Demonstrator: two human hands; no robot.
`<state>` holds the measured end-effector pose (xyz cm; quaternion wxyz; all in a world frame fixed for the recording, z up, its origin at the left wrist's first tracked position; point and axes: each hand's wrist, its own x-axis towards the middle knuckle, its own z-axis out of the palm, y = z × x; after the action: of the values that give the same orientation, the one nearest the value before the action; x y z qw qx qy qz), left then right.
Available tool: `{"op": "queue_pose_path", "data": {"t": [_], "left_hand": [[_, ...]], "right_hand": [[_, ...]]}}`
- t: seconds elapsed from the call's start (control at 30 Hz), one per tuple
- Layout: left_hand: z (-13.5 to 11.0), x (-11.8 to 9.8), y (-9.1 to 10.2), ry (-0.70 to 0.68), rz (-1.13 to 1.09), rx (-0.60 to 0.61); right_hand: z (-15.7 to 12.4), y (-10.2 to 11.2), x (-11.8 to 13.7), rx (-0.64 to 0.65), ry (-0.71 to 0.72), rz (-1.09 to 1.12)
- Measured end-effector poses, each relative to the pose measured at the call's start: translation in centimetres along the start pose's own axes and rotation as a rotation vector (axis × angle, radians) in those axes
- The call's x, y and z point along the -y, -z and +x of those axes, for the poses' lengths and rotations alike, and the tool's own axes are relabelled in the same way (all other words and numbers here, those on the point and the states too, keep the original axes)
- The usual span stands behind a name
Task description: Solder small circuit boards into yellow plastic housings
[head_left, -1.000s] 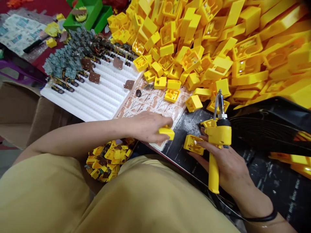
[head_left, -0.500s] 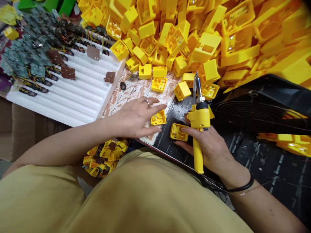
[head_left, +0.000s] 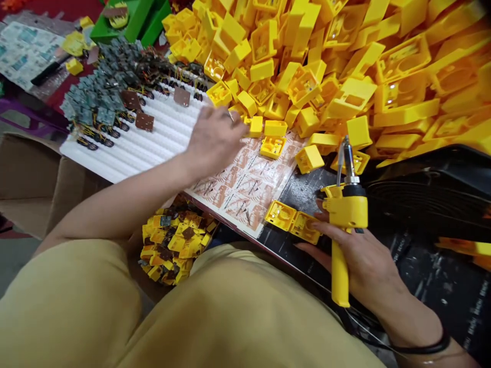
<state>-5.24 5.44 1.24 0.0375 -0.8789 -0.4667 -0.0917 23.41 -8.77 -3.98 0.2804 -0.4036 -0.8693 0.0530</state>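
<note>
My right hand point(head_left: 370, 260) is closed around a yellow soldering gun point(head_left: 347, 212), its metal tip pointing up and away from me. That hand's fingers also touch a small open yellow case half point(head_left: 306, 228) at the table edge. Against it lies another yellow case half point(head_left: 281, 215), with its hollow side up. My left hand point(head_left: 215, 140) hovers over the border between the white ridged foam point(head_left: 164, 133) and the patterned sheet point(head_left: 249, 184). Its fingers are blurred and curl downward, so whether they hold anything is hidden.
A large heap of yellow cases point(head_left: 307, 76) fills the back. Grey and brown circuit boards point(head_left: 103, 87) with wired black discs lie on the foam. A box of filled yellow cases point(head_left: 180, 240) stands below the table edge. A black fan-like housing point(head_left: 429, 184) is at right.
My left hand has left the yellow case half and moved up and left toward the foam. The two case halves now lie side by side. The whole view has shifted.
</note>
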Motion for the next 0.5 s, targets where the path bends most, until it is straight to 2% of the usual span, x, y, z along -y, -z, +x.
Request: {"op": "queue_pose_path", "data": {"t": [0.07, 0.13, 0.23, 0.3, 0.37, 0.43, 0.5], "left_hand": [[1.5, 2.5, -0.2, 0.118, 0.074, 0.028], [2.6, 4.1, -0.4, 0.165, 0.085, 0.090], [2.6, 4.3, 0.3, 0.211, -0.118, 0.083], [1.8, 3.3, 1.2, 0.216, -0.426, 0.129], [0.6, 1.5, 1.7, 0.208, -0.739, 0.272], [-0.4, -0.7, 1.5, 0.213, -0.981, 0.404], [-1.2, -2.8, 0.6, 0.231, -1.180, 0.486]], "right_hand": [[0.3, -0.1, 0.1, -0.007, 0.002, -0.002], [0.6, -0.2, 0.2, -0.011, 0.009, -0.004], [0.7, -0.1, 0.5, -0.027, -0.024, -0.010], [0.8, 0.2, 1.0, -0.081, -0.108, 0.021], [1.3, 0.2, 1.9, -0.158, -0.209, 0.111], [2.2, -0.2, 2.9, -0.219, -0.266, 0.208], [3.3, -0.9, 3.8, -0.254, -0.275, 0.265]]}}
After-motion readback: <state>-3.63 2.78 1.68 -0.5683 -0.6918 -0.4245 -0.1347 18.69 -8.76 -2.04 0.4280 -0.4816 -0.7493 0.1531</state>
